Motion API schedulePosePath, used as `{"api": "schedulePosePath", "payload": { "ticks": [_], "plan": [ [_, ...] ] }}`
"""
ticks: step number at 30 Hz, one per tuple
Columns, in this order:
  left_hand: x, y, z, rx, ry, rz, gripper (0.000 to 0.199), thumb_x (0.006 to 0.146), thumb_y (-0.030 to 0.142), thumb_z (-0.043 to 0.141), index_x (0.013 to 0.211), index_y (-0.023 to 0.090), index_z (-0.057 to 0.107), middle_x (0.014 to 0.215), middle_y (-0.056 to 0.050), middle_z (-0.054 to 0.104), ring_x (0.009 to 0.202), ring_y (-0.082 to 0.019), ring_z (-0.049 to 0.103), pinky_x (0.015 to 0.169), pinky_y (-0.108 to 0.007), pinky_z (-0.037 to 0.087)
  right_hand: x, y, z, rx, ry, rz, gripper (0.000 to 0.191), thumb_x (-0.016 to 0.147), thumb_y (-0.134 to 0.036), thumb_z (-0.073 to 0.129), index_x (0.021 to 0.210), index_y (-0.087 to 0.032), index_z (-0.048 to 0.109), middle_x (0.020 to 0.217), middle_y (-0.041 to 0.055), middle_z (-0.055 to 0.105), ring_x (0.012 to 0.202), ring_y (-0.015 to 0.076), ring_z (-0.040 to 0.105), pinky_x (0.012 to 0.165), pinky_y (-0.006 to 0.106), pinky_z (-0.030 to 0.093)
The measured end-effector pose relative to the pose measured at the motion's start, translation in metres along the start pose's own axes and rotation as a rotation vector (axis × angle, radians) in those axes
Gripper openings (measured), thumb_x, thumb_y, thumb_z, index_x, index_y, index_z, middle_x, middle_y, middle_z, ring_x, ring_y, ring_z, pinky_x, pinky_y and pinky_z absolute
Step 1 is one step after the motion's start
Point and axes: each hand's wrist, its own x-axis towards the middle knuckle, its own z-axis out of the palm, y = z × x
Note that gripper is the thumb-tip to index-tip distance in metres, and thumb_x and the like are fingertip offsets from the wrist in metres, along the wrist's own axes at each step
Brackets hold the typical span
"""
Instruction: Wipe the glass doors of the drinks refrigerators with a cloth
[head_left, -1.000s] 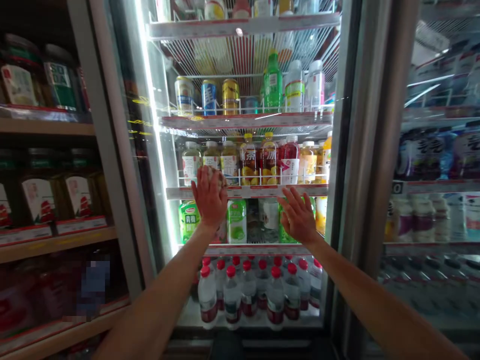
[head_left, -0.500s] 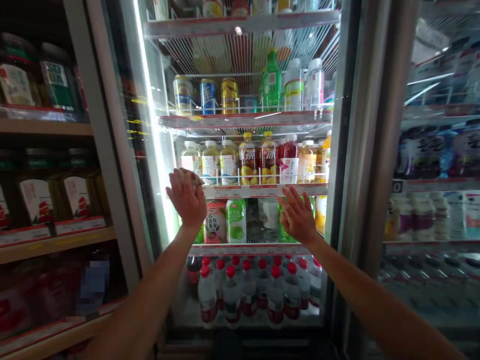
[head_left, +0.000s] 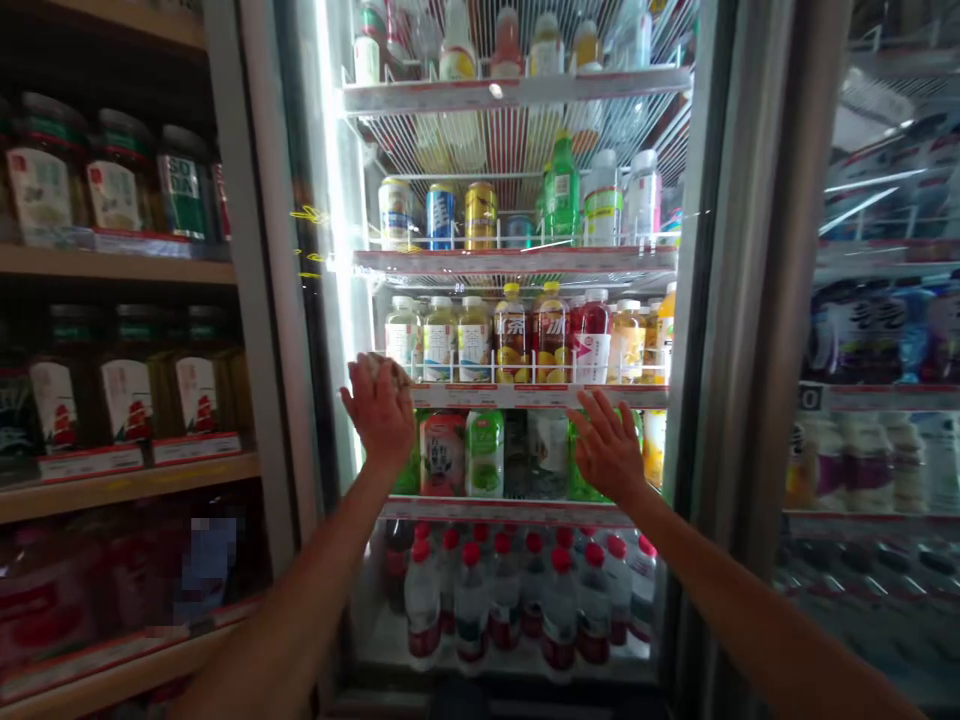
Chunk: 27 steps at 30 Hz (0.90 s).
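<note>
Leftward from its place a second ago, the left hand [head_left: 381,418] now covers the left end of the middle shelf [head_left: 487,396] in view, near the light strip [head_left: 337,190], and the cloth [head_left: 401,374] has gone with it. The whole fridge also sits a little farther right and lower in view, while the right hand [head_left: 609,448] keeps its place before the shelf's right part.

The cloth lies behind the left hand's fingers, its crumpled edge showing on their right; I cannot tell whether they grip it or only back it. The right hand is bare, its fingers stretched and slightly apart. Whether either palm touches the glass, I cannot tell.

Far side of the hands, pale bottles [head_left: 439,340] stand left on the middle shelf, two dark bottles [head_left: 531,335] right of them, then a red bottle [head_left: 592,340]. Between the hands, on the next shelf down, are a pink bottle [head_left: 442,455] on the left and a green bottle [head_left: 485,455] on its right. Red-capped bottles [head_left: 470,600] crowd the lowest shelf.
</note>
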Motion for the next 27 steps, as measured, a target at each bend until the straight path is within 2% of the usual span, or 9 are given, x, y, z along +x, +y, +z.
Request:
{"api": "schedulePosePath", "payload": {
  "ticks": [6, 8, 11, 14, 16, 18, 23, 25, 27],
  "plan": [
    [-0.036, 0.082, 0.014, -0.12, -0.225, 0.569, 0.039, 0.087, 0.023, 0.045, 0.126, 0.021, 0.05, 0.138, -0.009, 0.046, 0.138, -0.023, 0.022, 0.113, -0.044, 0.017, 0.001, 0.0, -0.001, 0.002, 0.023, -0.018, 0.043, 0.079, -0.015, 0.047, 0.122, -0.018, 0.05, 0.138, 0.0106, 0.047, 0.139, 0.0197, 0.024, 0.114, 0.044, 0.018],
    [-0.042, 0.091, 0.016, -0.142, -0.242, 0.654, 0.038, 0.087, 0.022, 0.046, 0.124, 0.022, 0.051, 0.136, -0.007, 0.049, 0.137, -0.022, 0.026, 0.114, -0.043, 0.016, 0.002, 0.0, -0.001, -0.001, 0.032, -0.026, 0.041, 0.079, -0.015, 0.047, 0.12, -0.017, 0.051, 0.136, 0.0112, 0.049, 0.139, 0.0197, 0.025, 0.114, 0.044, 0.018],
    [-0.033, 0.055, 0.011, -0.104, -0.19, 0.533, 0.038, 0.087, 0.023, 0.044, 0.125, 0.023, 0.051, 0.138, -0.007, 0.047, 0.137, -0.021, 0.027, 0.113, -0.043, 0.016, 0.002, 0.0, -0.002, -0.005, 0.032, -0.018, 0.04, 0.079, -0.015, 0.047, 0.119, -0.017, 0.051, 0.136, 0.0109, 0.05, 0.138, 0.0198, 0.026, 0.113, 0.043, 0.019],
    [-0.017, 0.007, 0.005, -0.016, -0.063, 0.113, 0.043, 0.088, 0.028, 0.042, 0.13, 0.019, 0.046, 0.145, -0.013, 0.036, 0.138, -0.024, 0.022, 0.112, -0.047, 0.018, 0.002, -0.001, -0.002, -0.003, 0.019, -0.005, 0.04, 0.08, -0.015, 0.046, 0.119, -0.018, 0.051, 0.137, 0.0106, 0.048, 0.139, 0.0202, 0.025, 0.113, 0.044, 0.019],
    [-0.015, 0.002, 0.005, 0.005, 0.02, -0.079, 0.045, 0.088, 0.029, 0.042, 0.131, 0.016, 0.044, 0.147, -0.016, 0.029, 0.139, -0.026, 0.019, 0.111, -0.049, 0.018, 0.002, -0.001, -0.001, -0.005, 0.018, -0.001, 0.04, 0.08, -0.015, 0.045, 0.119, -0.017, 0.051, 0.137, 0.0108, 0.049, 0.139, 0.0204, 0.025, 0.113, 0.044, 0.019],
    [-0.023, 0.023, 0.009, -0.029, 0.021, -0.01, 0.045, 0.088, 0.026, 0.042, 0.132, 0.015, 0.043, 0.147, -0.016, 0.03, 0.14, -0.025, 0.016, 0.112, -0.048, 0.017, 0.001, -0.001, -0.001, -0.007, 0.015, 0.001, 0.04, 0.08, -0.015, 0.046, 0.119, -0.017, 0.051, 0.137, 0.0111, 0.049, 0.138, 0.0206, 0.026, 0.113, 0.044, 0.018],
    [-0.05, 0.091, 0.018, -0.175, -0.224, 0.652, 0.04, 0.086, 0.023, 0.046, 0.126, 0.023, 0.049, 0.137, -0.006, 0.048, 0.14, -0.019, 0.018, 0.114, -0.042, 0.013, 0.0, 0.0, 0.0, -0.005, 0.018, -0.005, 0.041, 0.08, -0.016, 0.045, 0.121, -0.019, 0.051, 0.138, 0.0097, 0.048, 0.138, 0.0201, 0.026, 0.113, 0.044, 0.018],
    [-0.047, 0.08, 0.015, -0.155, -0.214, 0.634, 0.038, 0.086, 0.022, 0.047, 0.124, 0.022, 0.05, 0.137, -0.007, 0.048, 0.139, -0.02, 0.021, 0.114, -0.042, 0.013, 0.0, 0.001, 0.0, 0.003, 0.017, -0.004, 0.041, 0.081, -0.017, 0.045, 0.121, -0.019, 0.051, 0.14, 0.0092, 0.046, 0.139, 0.02, 0.025, 0.113, 0.044, 0.018],
    [-0.036, 0.051, 0.01, -0.095, -0.133, 0.425, 0.039, 0.086, 0.024, 0.047, 0.125, 0.02, 0.05, 0.14, -0.011, 0.043, 0.138, -0.022, 0.022, 0.113, -0.044, 0.015, 0.0, 0.0, -0.001, 0.013, 0.008, -0.003, 0.041, 0.081, -0.017, 0.045, 0.121, -0.019, 0.051, 0.141, 0.0091, 0.044, 0.139, 0.0203, 0.024, 0.113, 0.045, 0.018]
  ]
}}
